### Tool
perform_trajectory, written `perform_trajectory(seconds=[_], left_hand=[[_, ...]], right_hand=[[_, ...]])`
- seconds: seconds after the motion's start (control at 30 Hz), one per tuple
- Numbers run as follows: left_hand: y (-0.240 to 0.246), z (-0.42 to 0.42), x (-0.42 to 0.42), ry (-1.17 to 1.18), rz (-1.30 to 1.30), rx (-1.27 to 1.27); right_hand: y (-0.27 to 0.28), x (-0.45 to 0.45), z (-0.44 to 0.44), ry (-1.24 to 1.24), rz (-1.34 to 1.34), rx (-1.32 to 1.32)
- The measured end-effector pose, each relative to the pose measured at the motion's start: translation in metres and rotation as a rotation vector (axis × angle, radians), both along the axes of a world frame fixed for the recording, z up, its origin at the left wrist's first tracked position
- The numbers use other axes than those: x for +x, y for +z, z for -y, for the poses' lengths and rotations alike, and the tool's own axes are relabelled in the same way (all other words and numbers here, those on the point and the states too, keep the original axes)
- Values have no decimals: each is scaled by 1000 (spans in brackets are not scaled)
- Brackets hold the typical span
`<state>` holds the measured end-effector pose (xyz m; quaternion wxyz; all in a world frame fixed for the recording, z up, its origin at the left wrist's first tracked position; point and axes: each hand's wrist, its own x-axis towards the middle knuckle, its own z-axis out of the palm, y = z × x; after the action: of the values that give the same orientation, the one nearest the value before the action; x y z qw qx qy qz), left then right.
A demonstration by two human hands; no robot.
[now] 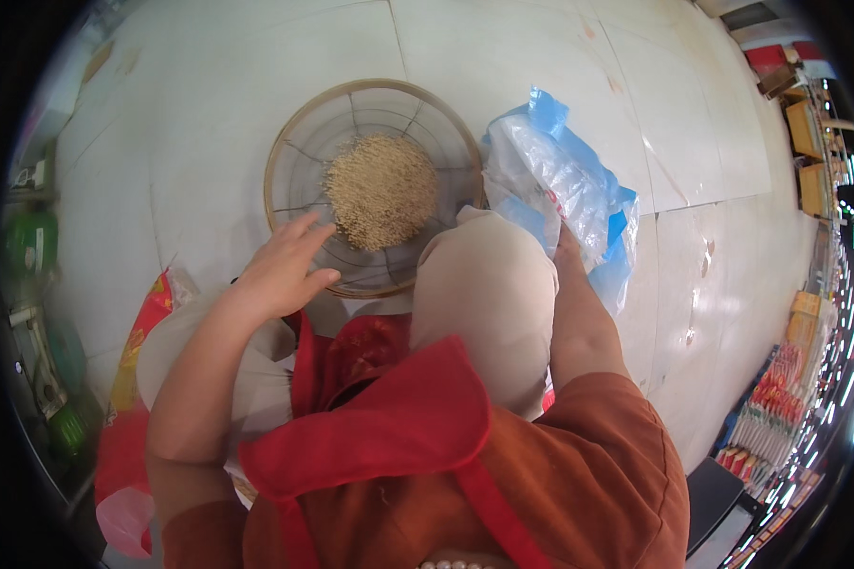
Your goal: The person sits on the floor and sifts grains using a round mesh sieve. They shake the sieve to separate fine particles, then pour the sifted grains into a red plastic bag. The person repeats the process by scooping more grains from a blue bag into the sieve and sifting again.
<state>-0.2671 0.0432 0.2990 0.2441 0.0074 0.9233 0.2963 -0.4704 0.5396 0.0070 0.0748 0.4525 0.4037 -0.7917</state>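
A round sieve point(277, 153) with a wooden rim and wire bracing lies on the tiled floor before me. Small tan grains or seeds point(383, 192) form a heap in its middle. My left hand point(288, 267) hovers at the sieve's near left edge, fingers spread, holding nothing. To the right of the sieve is a crumpled clear and blue plastic bag point(566, 178). My right hand point(568, 245) reaches into or behind this bag; its fingers are hidden by the plastic and my knee, so its grip does not show.
A red and yellow printed bag point(132, 377) is beside my left leg. Packaged goods point(776, 384) line the right side, with wooden boxes point(804, 128) further up. Green objects point(32, 242) stand at the far left.
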Motion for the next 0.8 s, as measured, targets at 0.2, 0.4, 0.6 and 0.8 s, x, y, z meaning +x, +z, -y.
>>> perform_trajectory(seconds=[0.2,0.4,0.6,0.8], left_hand=[[3,-3,-2,-5,-16,-14],[2,-3,2,-4,-71,-2],[8,-3,9,9,-106,3],[10,-1,12,-8,-133,-24]], right_hand=[[2,4,-3,-59,-52,-76],[10,5,-9,-94,-111,-136],[34,8,-4,-117,-160,-190],[61,15,-3,-152,-213,-254]])
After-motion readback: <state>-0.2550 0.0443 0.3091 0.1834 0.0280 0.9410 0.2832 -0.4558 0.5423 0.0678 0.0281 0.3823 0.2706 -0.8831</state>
